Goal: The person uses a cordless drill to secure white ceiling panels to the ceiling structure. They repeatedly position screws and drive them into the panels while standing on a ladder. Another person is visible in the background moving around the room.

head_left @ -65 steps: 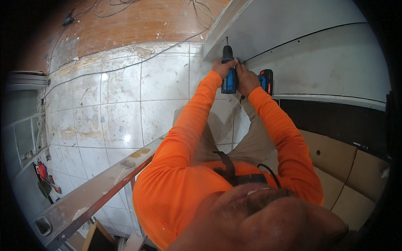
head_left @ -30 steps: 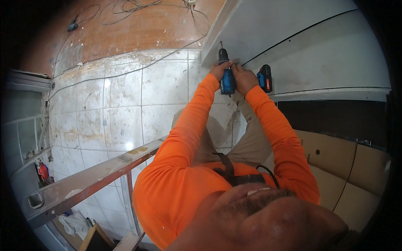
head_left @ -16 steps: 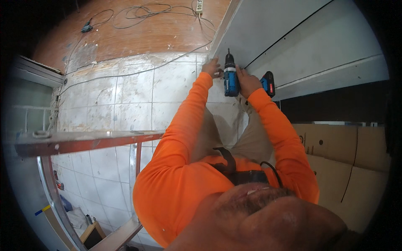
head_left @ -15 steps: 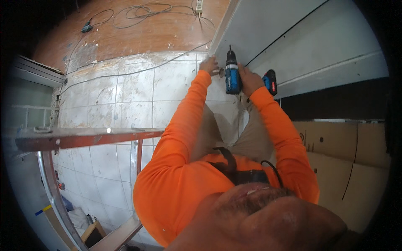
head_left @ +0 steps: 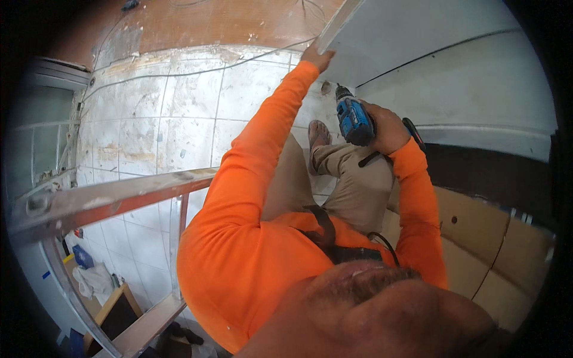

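Note:
My left hand [head_left: 318, 58] reaches out to the narrow edge of a large grey-white panel [head_left: 412, 51], its fingers curled round that edge. In my right hand [head_left: 387, 126] is a blue and black cordless drill [head_left: 356, 121], gripped by its handle. The drill's chuck points away and slightly left, toward the panel's lower part. Part of the battery [head_left: 413, 133] shows beyond my wrist. Whether a bit is fitted cannot be made out. A small brownish round thing [head_left: 326, 88] sits just past the chuck; its kind is unclear.
A metal ladder [head_left: 113, 200] with an orange-red rail stands close on my left. A cable [head_left: 197, 74] crosses the dirty white tiles. Cardboard [head_left: 471, 218] lies at my right. A wooden-framed item [head_left: 122, 310] and a white bag [head_left: 95, 280] are beyond the ladder.
My left hand has moved farther along the panel's edge. The drill has come nearer me and right, and its chuck now tilts left. The whole view has shifted, and my sandalled foot now shows.

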`<state>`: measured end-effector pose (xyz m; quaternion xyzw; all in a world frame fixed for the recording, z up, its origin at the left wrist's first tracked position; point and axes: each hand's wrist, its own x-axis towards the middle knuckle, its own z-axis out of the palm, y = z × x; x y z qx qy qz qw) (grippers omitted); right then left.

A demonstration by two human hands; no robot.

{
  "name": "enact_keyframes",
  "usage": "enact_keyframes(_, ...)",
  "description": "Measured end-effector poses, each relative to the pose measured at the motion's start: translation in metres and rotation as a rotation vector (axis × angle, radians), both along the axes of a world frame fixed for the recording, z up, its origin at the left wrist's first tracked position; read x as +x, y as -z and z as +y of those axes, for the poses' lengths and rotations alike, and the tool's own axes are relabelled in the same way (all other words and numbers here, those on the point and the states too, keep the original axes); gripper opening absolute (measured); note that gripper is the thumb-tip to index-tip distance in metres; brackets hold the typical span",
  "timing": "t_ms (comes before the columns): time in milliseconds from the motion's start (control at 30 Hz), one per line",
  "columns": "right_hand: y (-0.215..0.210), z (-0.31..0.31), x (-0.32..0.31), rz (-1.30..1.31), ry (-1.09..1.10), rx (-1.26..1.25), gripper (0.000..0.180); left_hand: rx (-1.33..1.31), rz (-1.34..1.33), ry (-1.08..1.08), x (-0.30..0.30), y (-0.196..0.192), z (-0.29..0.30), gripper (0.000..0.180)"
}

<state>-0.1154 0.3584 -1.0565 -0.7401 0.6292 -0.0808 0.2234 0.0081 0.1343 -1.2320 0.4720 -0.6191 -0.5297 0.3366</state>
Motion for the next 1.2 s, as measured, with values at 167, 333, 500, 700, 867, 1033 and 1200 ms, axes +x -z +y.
enact_keyframes(167, 0.010, -0.044, -0.014, -0.263, 0.050, 0.157, 0.063, -0.089, -0.093, -0.072, -0.038, -0.023, 0.018, 0.091)
enact_keyframes(333, -0.008, -0.074, -0.027, -0.550, 0.256, 0.341, 0.050, 0.144, -0.123, -0.037, -0.038, -0.037, 0.000, 0.097)
enact_keyframes(500, -0.047, -0.086, -0.044, -0.462, 0.271, 0.461, 0.035, 0.452, -0.253, 0.170, 0.009, -0.058, -0.001, 0.100)
enact_keyframes(700, -0.059, -0.066, -0.056, -0.249, 0.387, 0.770, 0.028, 0.786, -0.343, 0.163, 0.096, -0.129, 0.144, 0.084)
enact_keyframes(867, -0.060, -0.031, -0.063, -0.064, 0.463, 0.956, 0.025, 0.956, -0.330, 0.163, 0.189, -0.199, 0.283, 0.087)
enact_keyframes(1033, -0.040, 0.011, -0.082, 0.313, 0.400, 1.175, 0.051, 1.062, -0.662, 0.073, 0.270, -0.250, 0.400, 0.083)
enact_keyframes(1200, -0.113, 0.031, -0.047, 0.488, 0.212, 1.075, 0.046, 0.993, -0.658, -0.009, 0.316, -0.317, 0.443, 0.079)
